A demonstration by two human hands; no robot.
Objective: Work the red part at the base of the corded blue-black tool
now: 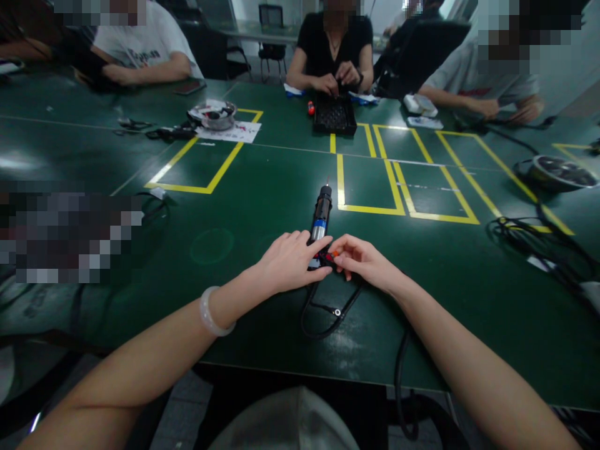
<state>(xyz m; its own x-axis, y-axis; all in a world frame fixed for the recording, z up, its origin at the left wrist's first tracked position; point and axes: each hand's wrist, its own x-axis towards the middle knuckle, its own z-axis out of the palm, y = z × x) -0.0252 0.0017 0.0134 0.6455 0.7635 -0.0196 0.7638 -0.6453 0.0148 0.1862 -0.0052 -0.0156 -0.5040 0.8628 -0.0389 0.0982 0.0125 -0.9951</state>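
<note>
Noted electric screwdriver (321, 214) flat on green table (234, 206), centre, tip pointing away. Seen left hand (290, 261) fingers extended, resting on its near end; right hand (364, 259) pinching small red part (329, 255) there (cable (344, 307) looping toward table edge).

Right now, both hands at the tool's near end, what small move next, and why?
Probably press the left hand down to steady the electric screwdriver: it lies flat on the table while the right hand pinches a small red part at its cabled end.
</note>
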